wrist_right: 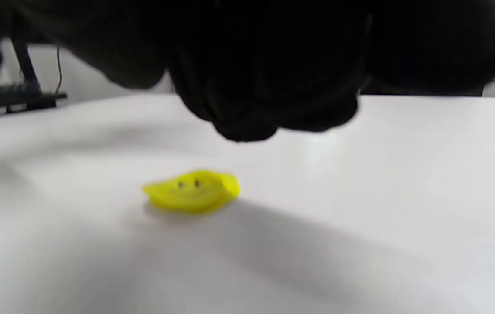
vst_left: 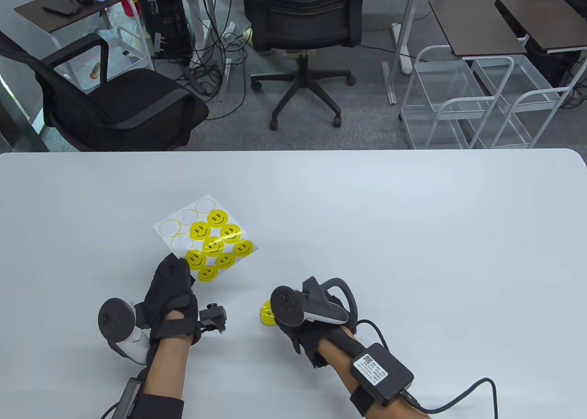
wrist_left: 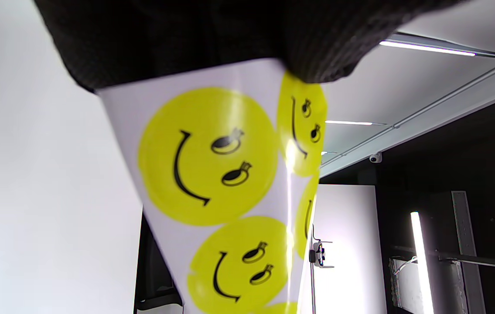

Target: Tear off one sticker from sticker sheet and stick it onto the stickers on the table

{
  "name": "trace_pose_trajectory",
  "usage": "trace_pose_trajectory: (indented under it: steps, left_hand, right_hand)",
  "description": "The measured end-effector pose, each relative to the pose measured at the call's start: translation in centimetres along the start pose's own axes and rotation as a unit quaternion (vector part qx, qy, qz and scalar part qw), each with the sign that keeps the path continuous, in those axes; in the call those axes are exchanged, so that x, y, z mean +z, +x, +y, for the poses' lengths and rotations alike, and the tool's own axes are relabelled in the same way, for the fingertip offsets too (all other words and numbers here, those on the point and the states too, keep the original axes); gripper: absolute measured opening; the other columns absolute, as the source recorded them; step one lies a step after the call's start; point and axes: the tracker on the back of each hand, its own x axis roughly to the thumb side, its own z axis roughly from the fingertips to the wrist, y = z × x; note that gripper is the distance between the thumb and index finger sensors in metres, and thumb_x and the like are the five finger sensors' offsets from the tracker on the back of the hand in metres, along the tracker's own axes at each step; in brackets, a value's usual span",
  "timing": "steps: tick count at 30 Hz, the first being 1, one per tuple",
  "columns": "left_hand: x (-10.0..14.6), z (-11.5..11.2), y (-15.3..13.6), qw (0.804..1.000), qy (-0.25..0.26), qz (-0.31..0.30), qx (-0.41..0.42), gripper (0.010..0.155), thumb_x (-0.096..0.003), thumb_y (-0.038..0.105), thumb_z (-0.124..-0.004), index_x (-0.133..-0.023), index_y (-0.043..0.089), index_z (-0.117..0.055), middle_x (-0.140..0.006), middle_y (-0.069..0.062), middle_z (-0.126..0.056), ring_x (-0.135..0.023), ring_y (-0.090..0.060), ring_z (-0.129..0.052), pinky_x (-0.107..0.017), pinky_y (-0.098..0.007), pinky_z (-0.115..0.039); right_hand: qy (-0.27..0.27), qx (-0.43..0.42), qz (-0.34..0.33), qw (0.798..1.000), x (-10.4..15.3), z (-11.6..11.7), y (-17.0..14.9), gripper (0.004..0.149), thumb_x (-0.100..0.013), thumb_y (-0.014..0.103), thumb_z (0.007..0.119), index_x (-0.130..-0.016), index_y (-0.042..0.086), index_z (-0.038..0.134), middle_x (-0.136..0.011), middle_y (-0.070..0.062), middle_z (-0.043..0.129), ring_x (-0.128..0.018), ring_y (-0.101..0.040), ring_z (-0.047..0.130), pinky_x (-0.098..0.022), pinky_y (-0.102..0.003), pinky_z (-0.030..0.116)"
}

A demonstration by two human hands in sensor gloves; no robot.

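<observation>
My left hand grips the near corner of the sticker sheet, a white sheet with several yellow smiley stickers and several empty outlined circles, held tilted above the table. In the left wrist view the sheet hangs from my gloved fingers. A yellow stack of stickers lies on the table just left of my right hand. In the right wrist view the stack lies flat below my curled fingers, which hover above it and hold nothing that I can see.
The white table stretches wide to the right and far side. Beyond its far edge stand two black office chairs, white wire racks and cables on the floor.
</observation>
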Motion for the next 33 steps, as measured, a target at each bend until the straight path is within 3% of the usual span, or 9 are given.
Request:
trace_pose_trajectory:
  steps: [5,12,19,33]
  left_hand:
    - [0.0,-0.1,0.0,1.000,-0.004,-0.001,-0.006,0.043,-0.0513,0.034,-0.076,-0.088,0.012,-0.081,-0.073,-0.005,-0.103,-0.083,-0.035,-0.094,-0.065,-0.057,-0.074]
    - [0.0,-0.3,0.0,1.000,-0.010,-0.003,-0.018,0.043,-0.0513,0.034,-0.077,-0.088,0.012,-0.081,-0.073,-0.005,-0.103,-0.083,-0.035,-0.093,-0.066,-0.057,-0.074]
    - [-0.1,-0.8,-0.3,0.998,-0.028,-0.008,-0.049,0.043,-0.0512,0.035,-0.078,-0.087,0.012,-0.082,-0.072,-0.004,-0.104,-0.083,-0.034,-0.094,-0.066,-0.056,-0.074]
    - [0.0,-1.4,-0.4,0.992,-0.017,-0.019,-0.120,0.042,-0.0497,0.035,-0.082,-0.085,0.012,-0.085,-0.062,-0.004,-0.107,-0.077,-0.033,-0.098,-0.064,-0.056,-0.075]
  right_hand:
    - [-0.125,-0.058,0.006,0.990,2.3,-4.9,-2.4,0.054,-0.050,0.045,0.075,-0.092,0.012,0.084,-0.074,-0.014,0.100,-0.055,-0.038,0.099,-0.042,-0.059,0.082]
    - [-0.243,-0.087,0.025,0.966,6.1,-7.8,-5.7,0.058,-0.049,0.049,0.074,-0.095,0.013,0.081,-0.093,-0.018,0.090,-0.075,-0.046,0.092,-0.054,-0.068,0.074]
    - [-0.282,-0.053,0.056,0.956,8.6,-6.1,-7.9,0.067,-0.046,0.057,0.074,-0.100,0.016,0.075,-0.102,-0.019,0.083,-0.083,-0.050,0.086,-0.057,-0.071,0.071]
    - [-0.282,-0.098,0.080,0.951,9.8,-5.5,-9.3,0.073,-0.046,0.060,0.073,-0.104,0.016,0.070,-0.108,-0.021,0.075,-0.090,-0.054,0.078,-0.060,-0.074,0.066]
